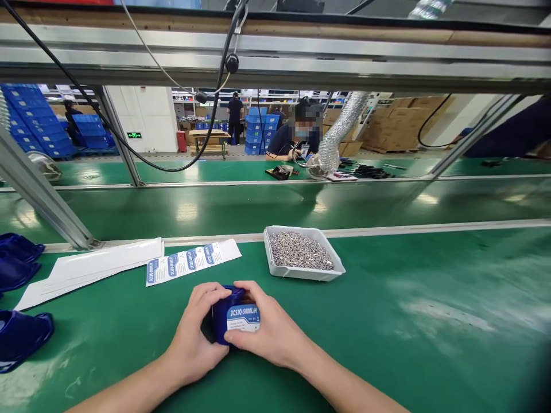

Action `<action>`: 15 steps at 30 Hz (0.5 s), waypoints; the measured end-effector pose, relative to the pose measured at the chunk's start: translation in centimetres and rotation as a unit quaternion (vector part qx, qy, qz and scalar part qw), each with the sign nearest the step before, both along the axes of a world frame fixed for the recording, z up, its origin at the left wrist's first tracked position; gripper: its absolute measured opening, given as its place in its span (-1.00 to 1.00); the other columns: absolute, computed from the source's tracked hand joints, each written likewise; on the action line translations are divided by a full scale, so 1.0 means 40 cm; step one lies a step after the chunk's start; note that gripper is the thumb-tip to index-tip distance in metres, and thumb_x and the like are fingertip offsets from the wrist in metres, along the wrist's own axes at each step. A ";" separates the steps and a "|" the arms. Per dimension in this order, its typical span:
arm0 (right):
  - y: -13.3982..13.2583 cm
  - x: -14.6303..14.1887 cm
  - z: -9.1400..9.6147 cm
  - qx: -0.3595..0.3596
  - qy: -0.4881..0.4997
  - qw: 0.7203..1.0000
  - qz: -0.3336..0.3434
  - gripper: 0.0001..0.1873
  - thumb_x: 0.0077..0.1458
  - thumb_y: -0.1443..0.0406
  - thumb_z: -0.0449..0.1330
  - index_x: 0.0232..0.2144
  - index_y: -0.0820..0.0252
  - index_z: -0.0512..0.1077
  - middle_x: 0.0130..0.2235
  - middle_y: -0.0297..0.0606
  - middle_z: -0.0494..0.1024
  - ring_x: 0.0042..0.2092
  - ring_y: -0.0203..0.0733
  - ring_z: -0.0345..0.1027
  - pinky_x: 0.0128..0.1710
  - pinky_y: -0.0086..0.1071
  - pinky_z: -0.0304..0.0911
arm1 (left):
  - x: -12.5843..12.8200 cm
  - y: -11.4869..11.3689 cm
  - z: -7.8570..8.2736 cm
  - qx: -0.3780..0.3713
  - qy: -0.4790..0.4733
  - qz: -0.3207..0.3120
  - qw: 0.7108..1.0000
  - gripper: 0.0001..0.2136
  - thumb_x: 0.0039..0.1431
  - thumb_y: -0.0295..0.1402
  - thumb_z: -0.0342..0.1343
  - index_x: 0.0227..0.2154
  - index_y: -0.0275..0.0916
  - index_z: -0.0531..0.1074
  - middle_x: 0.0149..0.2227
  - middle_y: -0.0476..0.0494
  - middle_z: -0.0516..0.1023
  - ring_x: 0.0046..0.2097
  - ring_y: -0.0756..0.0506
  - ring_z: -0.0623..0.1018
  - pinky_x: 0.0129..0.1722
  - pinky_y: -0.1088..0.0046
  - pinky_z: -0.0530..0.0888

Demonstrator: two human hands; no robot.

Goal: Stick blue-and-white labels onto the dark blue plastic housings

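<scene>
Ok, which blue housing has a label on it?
The blue housing held by left hand and right hand: white label on its face. Blue pieces at far left show none.

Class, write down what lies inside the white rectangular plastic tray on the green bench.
A heap of small silvery metal pieces fills the white rectangular plastic tray. The tray's floor is hidden under them.

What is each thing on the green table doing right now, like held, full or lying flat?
blue casing: held off to no side, gripped between both hands, label facing the camera.
left hand: closed on the casing's left side.
right hand: closed on the casing's right side.
white tray: resting on the table, full of small metal pieces.
sticker strip: lying flat, printed stickers on it.
blank sheets: lying flat, overlapping.
blue shells: lying untouched at the left.
</scene>
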State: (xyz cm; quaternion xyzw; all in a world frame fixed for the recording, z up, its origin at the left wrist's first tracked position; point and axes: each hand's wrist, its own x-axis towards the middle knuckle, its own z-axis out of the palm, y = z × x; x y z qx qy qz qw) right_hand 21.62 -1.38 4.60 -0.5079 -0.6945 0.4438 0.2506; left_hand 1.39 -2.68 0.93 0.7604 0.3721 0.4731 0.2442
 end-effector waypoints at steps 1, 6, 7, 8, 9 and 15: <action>-0.001 0.002 0.003 -0.003 -0.009 1.000 0.003 -0.08 -0.09 0.16 0.46 0.28 0.03 0.21 0.14 -0.16 0.46 0.12 0.05 0.38 0.06 -0.15 0.34 | -0.001 0.001 -0.001 -0.001 -0.001 -0.001 1.000 -0.25 -0.06 -0.66 0.17 0.20 0.09 0.29 0.13 -0.11 0.37 0.19 -0.19 0.39 0.18 0.14 0.44; 0.002 0.009 0.003 -0.003 -0.030 0.999 0.039 0.24 -0.26 0.13 0.58 0.39 0.04 0.08 0.25 -0.07 0.35 0.24 0.17 0.25 0.20 -0.06 0.23 | -0.006 0.006 -0.032 -0.044 -0.008 0.004 0.999 -0.24 -0.05 -0.54 0.33 0.21 0.08 0.24 0.19 -0.13 0.31 0.24 -0.25 0.37 0.21 0.05 0.44; 0.006 0.009 -0.003 -0.005 -0.018 0.999 0.047 0.35 -0.32 0.14 0.61 0.43 0.04 0.02 0.28 -0.05 0.32 0.27 0.18 0.22 0.24 -0.05 0.19 | -0.006 0.008 -0.040 -0.067 -0.022 0.015 0.997 -0.24 -0.04 -0.53 0.34 0.22 0.06 0.21 0.21 -0.15 0.28 0.25 -0.27 0.37 0.21 0.04 0.45; 0.010 0.007 -0.012 -0.013 0.008 0.999 0.044 0.43 -0.35 0.15 0.62 0.46 0.05 -0.06 0.28 -0.04 0.31 0.27 0.16 0.23 0.26 -0.05 0.17 | -0.005 0.010 -0.048 -0.089 -0.041 0.031 0.995 -0.24 -0.02 -0.50 0.34 0.23 0.03 0.17 0.23 -0.18 0.26 0.27 -0.28 0.35 0.21 0.03 0.45; 0.014 0.003 -0.024 -0.027 0.048 0.998 0.034 0.48 -0.34 0.16 0.62 0.48 0.07 -0.14 0.28 -0.03 0.31 0.25 0.12 0.26 0.26 -0.07 0.19 | -0.004 0.012 -0.055 -0.104 -0.064 0.055 0.991 -0.25 0.02 -0.46 0.35 0.24 0.01 0.13 0.26 -0.22 0.22 0.30 -0.30 0.33 0.21 0.02 0.46; 0.036 -0.024 -0.075 -0.039 0.165 0.985 0.013 0.42 -0.35 0.20 0.62 0.44 0.11 -0.07 0.14 -0.09 0.44 0.04 -0.03 0.41 -0.04 -0.21 0.34 | -0.003 0.016 -0.064 -0.146 -0.146 0.109 0.972 -0.15 0.20 -0.15 0.33 0.39 -0.02 -0.09 0.38 -0.33 0.01 0.35 -0.37 0.31 0.27 -0.02 0.44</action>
